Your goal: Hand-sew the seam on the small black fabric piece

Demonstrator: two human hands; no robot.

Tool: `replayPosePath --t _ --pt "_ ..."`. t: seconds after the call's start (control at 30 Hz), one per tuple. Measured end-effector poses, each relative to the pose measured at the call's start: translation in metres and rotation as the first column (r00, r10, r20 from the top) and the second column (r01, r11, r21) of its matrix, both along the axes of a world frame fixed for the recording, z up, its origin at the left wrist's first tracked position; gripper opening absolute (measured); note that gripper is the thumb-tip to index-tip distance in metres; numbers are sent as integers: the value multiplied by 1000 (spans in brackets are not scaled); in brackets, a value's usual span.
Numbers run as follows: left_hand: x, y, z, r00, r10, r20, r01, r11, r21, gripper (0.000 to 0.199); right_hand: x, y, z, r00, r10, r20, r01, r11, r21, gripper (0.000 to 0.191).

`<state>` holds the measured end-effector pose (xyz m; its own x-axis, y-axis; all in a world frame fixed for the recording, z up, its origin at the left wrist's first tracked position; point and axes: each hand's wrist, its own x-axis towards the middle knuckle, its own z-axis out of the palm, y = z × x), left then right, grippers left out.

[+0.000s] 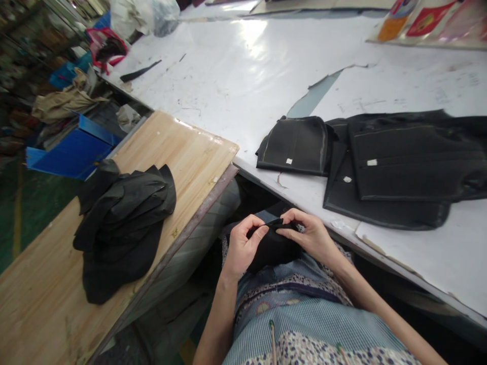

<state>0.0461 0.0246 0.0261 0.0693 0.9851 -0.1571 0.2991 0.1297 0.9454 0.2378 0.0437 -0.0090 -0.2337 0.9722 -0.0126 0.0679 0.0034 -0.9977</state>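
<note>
In the lap, over a striped and flower-printed apron (304, 314), both hands close on 1 small black fabric piece (272, 248). The left hand (243, 246) holds its left edge in a closed grip, thumb on top and fingers curled under. The right hand (310, 235) pinches the upper edge from the other side, fingertips meeting the left thumb.

Left of the hands, on a wooden desk (182, 152), lies a heap of black fabric pieces (122, 223), well apart from them. Beyond the hands, on a white desk (247, 76), a folded black panel (294, 144) sits just beside 2 larger overlapping black panels (411, 162), each with a small white tag. Farther left of the left hand stand blue bins (72, 149). At the far right edge lie colourful printed packets (426, 20).
</note>
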Motion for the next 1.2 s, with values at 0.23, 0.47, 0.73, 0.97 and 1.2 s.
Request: replayPosePath --t 0.23,0.47,0.73,0.97,1.2 --pt "3 3 -3 993 -9 117 22 993 -114 27 -8 -4 -1 1000 -14 -3 14 992 122 15" --pt "4 9 5 996 -70 -61 63 992 -105 19 -10 -5 5 998 -7 66 -9 973 232 11" --pt "0 10 0 992 -121 22 123 977 -174 25 -8 -7 1 986 74 151 -116 949 294 10" --pt "-2 13 -7 988 -48 148 85 964 -252 19 -9 -13 0 989 126 79 -141 961 237 8" --pt "-7 14 -13 923 89 373 87 899 -430 26 -9 -12 6 993 77 -91 -91 982 -166 32"
